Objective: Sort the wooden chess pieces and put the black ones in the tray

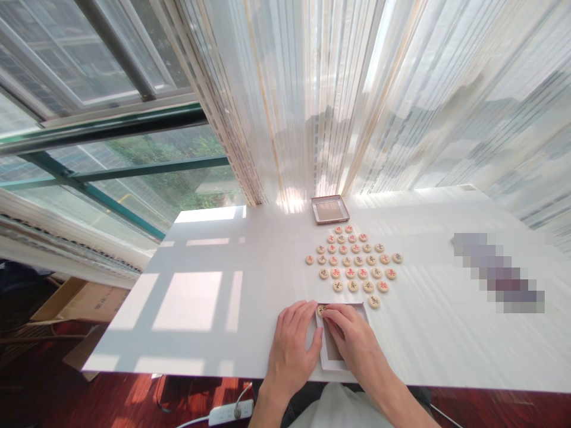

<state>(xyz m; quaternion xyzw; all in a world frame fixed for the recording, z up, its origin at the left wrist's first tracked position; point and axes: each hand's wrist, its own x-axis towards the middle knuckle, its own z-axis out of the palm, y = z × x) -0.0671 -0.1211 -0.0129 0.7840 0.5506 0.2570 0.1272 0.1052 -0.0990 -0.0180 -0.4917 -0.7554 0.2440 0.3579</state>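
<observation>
A shallow, white-walled box tray [332,364] with a brown bottom lies at the table's near edge. My left hand [293,342] rests along its left wall, fingers stretched forward and thumb apart near the rim. Inside the far-left corner is a round wooden Chinese chess piece [320,310], pinched at its edge by the fingertips of my right hand [352,334]. Beyond the tray, several more pieces with red or black characters lie flat in loose rows, such as a red piece [382,286]. Closest to the tray's right corner is a black-character piece [373,302].
A matching shallow box part [330,210] with a dark rim sits at the back of the white table [267,261]. A blurred-out object [499,273] lies to the right. Sheer curtains [303,107] hang behind; a power strip [231,412] is below the front edge.
</observation>
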